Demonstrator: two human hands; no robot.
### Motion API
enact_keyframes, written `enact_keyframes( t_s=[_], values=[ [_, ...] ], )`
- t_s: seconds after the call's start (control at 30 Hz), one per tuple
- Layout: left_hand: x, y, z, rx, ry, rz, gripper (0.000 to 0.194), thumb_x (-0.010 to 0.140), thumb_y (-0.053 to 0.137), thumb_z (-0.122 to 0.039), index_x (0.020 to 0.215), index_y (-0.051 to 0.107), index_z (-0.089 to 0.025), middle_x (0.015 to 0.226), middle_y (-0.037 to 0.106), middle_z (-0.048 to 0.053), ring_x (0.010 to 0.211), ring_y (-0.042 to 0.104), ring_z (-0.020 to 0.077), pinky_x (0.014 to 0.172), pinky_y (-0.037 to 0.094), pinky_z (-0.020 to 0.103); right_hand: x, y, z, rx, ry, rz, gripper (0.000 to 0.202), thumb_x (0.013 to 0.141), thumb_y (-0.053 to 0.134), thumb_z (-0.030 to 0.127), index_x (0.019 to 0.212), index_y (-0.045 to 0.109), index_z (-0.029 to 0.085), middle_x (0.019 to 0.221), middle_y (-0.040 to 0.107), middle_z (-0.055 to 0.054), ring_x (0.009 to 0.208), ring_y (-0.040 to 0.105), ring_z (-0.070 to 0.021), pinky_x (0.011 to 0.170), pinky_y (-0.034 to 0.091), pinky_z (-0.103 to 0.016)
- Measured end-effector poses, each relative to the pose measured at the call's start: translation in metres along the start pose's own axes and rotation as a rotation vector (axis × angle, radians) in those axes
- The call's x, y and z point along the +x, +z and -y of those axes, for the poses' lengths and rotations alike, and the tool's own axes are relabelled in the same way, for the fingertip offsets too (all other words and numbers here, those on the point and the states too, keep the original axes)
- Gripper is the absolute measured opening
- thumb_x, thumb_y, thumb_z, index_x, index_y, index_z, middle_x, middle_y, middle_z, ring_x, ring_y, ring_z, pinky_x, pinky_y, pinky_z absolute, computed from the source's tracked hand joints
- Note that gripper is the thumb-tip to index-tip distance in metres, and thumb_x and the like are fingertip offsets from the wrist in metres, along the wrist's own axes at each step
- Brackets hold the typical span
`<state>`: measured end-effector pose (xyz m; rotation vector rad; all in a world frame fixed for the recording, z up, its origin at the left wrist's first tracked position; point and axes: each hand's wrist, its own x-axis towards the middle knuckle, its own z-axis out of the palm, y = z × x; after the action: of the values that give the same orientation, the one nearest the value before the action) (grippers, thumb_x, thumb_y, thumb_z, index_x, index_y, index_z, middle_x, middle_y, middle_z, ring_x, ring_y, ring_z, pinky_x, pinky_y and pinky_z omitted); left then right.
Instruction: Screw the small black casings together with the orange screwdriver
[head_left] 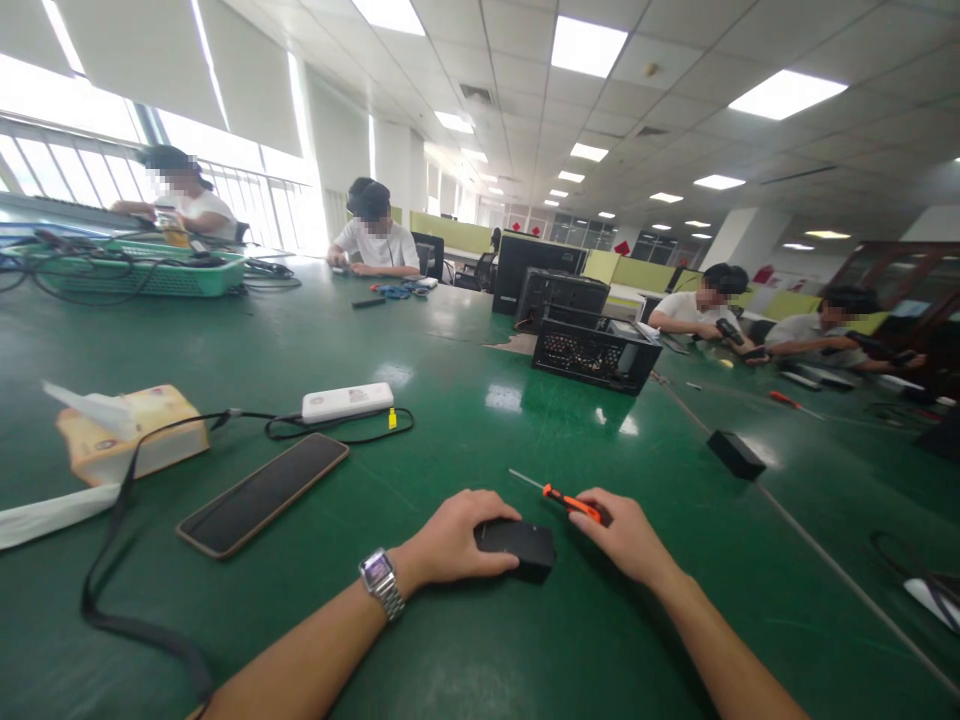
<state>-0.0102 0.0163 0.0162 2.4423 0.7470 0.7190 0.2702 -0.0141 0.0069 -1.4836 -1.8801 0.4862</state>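
My left hand [466, 540], with a watch [380, 580] on its wrist, is closed around one end of a small black box [529, 548] resting on the green tabletop. The box's right end shows past my fingertips. Just to the right, my right hand [621, 530] holds a screwdriver [570, 500] by its orange and black handle. The thin metal shaft points left and away from me, above and behind the box, apart from it.
A smartphone [266, 495], tissue pack [139, 435] and white power bank [347, 402] with a cable lie left. Computer cases [592, 350] stand ahead. Another black box [735, 455] and a red screwdriver [787, 400] lie right. Several people sit around the table beside a green basket [150, 270].
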Motion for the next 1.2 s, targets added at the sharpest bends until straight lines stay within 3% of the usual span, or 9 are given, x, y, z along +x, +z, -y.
enact_keyframes(
  t_s=[0.13,0.2,0.27,0.43,0.53,0.63,0.77,0.97,1.2],
  values=[
    [0.000,0.002,0.001,0.024,-0.013,-0.040,0.041,0.071,0.075,-0.036,0.109,0.066,-0.022,0.102,0.070,0.004,0.092,0.064,0.0229,0.086,0.044,0.032,-0.001,-0.024,-0.014,0.589,0.142,-0.297,0.027,0.078,0.068,0.041,0.091,0.067,0.018,0.051,0.048,0.006,0.039,0.034,-0.0070,0.039,0.024,-0.021],
    [0.001,0.003,0.002,0.032,-0.020,-0.073,0.041,0.069,0.076,-0.035,0.107,0.067,-0.021,0.100,0.071,0.004,0.091,0.064,0.0227,0.084,0.044,0.032,-0.002,-0.033,-0.017,0.797,0.157,-0.344,0.025,0.074,0.072,0.038,0.087,0.066,0.018,0.046,0.043,0.009,0.036,0.030,-0.0058,0.037,0.021,-0.019],
    [0.001,0.004,0.003,0.040,-0.027,-0.095,0.038,0.069,0.076,-0.034,0.104,0.067,-0.021,0.099,0.071,0.004,0.089,0.065,0.0225,0.083,0.045,0.032,-0.002,-0.037,-0.017,0.899,0.163,-0.333,0.024,0.070,0.076,0.036,0.083,0.066,0.019,0.049,0.047,0.007,0.039,0.037,-0.0069,0.038,0.026,-0.019],
    [0.002,0.003,0.004,0.037,-0.037,-0.098,0.037,0.069,0.076,-0.033,0.103,0.068,-0.020,0.098,0.071,0.005,0.089,0.065,0.0230,0.081,0.046,0.031,0.001,-0.025,-0.013,0.800,0.303,-0.282,0.034,0.069,0.075,0.048,0.075,0.068,0.015,0.055,0.058,0.001,0.047,0.049,-0.0123,0.041,0.037,-0.023],
    [0.002,0.003,0.004,0.027,-0.039,-0.092,0.037,0.069,0.076,-0.033,0.102,0.068,-0.020,0.098,0.071,0.004,0.089,0.064,0.0226,0.079,0.047,0.030,0.004,-0.006,-0.012,0.686,0.372,-0.376,0.040,0.067,0.075,0.054,0.068,0.070,0.014,0.062,0.064,-0.003,0.054,0.055,-0.0148,0.047,0.042,-0.025],
    [0.001,0.005,0.005,0.014,-0.037,-0.103,0.036,0.070,0.075,-0.033,0.103,0.067,-0.021,0.097,0.070,0.003,0.088,0.064,0.0214,0.079,0.047,0.029,0.008,0.012,-0.011,0.668,0.363,-0.463,0.043,0.069,0.072,0.057,0.073,0.074,0.015,0.073,0.070,-0.005,0.067,0.060,-0.0176,0.058,0.047,-0.027],
    [0.000,0.005,0.005,0.003,-0.038,-0.109,0.036,0.070,0.075,-0.032,0.103,0.067,-0.021,0.097,0.070,0.003,0.088,0.064,0.0214,0.078,0.048,0.029,0.015,0.021,-0.006,0.704,0.315,-0.567,0.044,0.076,0.065,0.058,0.077,0.073,0.015,0.087,0.074,-0.008,0.088,0.064,-0.0209,0.075,0.050,-0.029],
    [0.002,0.004,0.004,0.007,-0.027,-0.114,0.036,0.069,0.075,-0.034,0.102,0.068,-0.022,0.098,0.071,0.004,0.087,0.065,0.0218,0.078,0.048,0.029,0.014,0.007,-0.003,0.867,0.245,-0.664,0.039,0.078,0.064,0.057,0.080,0.061,0.017,0.054,0.063,0.002,0.045,0.058,-0.0142,0.046,0.047,-0.026],
    [0.003,-0.001,0.001,0.053,0.084,-0.173,0.037,0.069,0.073,-0.029,0.105,0.069,-0.021,0.097,0.071,0.005,0.089,0.063,0.0230,0.082,0.047,0.033,0.003,0.001,-0.006,0.814,0.150,-0.630,0.032,0.080,0.066,0.048,0.081,0.059,0.017,0.061,0.063,0.002,0.044,0.058,-0.0122,0.043,0.048,-0.024]
  ],
)
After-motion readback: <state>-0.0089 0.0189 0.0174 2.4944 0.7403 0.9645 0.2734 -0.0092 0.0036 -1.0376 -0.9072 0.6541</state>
